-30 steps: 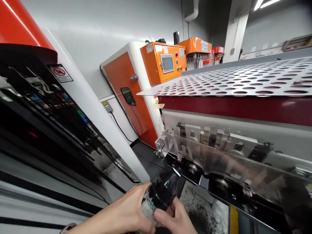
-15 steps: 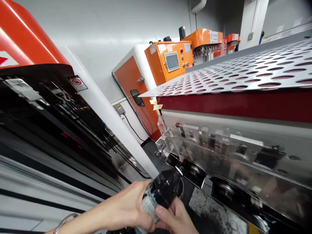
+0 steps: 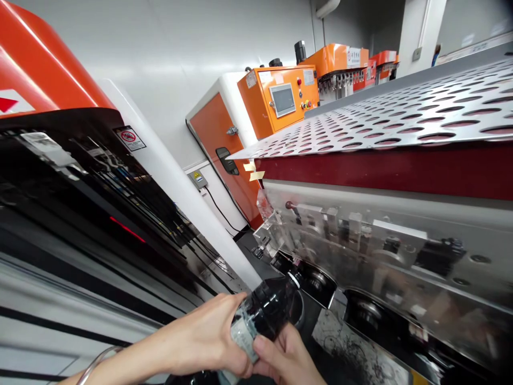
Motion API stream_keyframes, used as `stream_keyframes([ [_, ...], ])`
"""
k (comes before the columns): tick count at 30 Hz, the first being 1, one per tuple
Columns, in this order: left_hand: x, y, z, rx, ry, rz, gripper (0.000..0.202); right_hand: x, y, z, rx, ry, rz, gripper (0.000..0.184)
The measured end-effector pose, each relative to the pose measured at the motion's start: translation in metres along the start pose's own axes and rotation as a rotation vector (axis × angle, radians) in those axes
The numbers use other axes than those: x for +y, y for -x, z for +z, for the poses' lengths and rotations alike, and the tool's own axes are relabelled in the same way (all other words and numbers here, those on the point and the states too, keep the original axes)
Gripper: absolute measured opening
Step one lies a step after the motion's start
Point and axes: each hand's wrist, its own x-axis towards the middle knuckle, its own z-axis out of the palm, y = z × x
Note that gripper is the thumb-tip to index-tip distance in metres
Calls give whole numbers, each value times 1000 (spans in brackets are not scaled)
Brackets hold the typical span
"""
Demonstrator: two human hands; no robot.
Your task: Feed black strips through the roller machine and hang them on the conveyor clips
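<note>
Dark plastic bottle (image 3: 266, 310) sits tilted at bottom centre of frame, long axis going up-right, its neck w/ white ring (image 3: 294, 280) pointing to the steel machine plate (image 3: 360, 240). L hand (image 3: 204, 334) wraps the bottle body with fingers pressed closed, and R hand (image 3: 282, 357) presses it from below, beside the pale, wrinkled label (image 3: 244, 334). Perforated metal sheet (image 3: 401, 115) lies upper right, orange control cabinet (image 3: 278, 99) at top centre.
</note>
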Motion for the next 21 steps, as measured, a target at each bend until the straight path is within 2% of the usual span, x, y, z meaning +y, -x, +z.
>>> stream_keyframes([
  [8,6,3,-4,23,-1,8,33,0,-1,3,-25,-29,-15,85],
  [17,6,6,-4,48,-30,7,33,0,-1,4,-35,-42,-20,79],
  [21,11,10,-6,48,-11,7,33,2,-2,5,1,-44,-9,81],
])
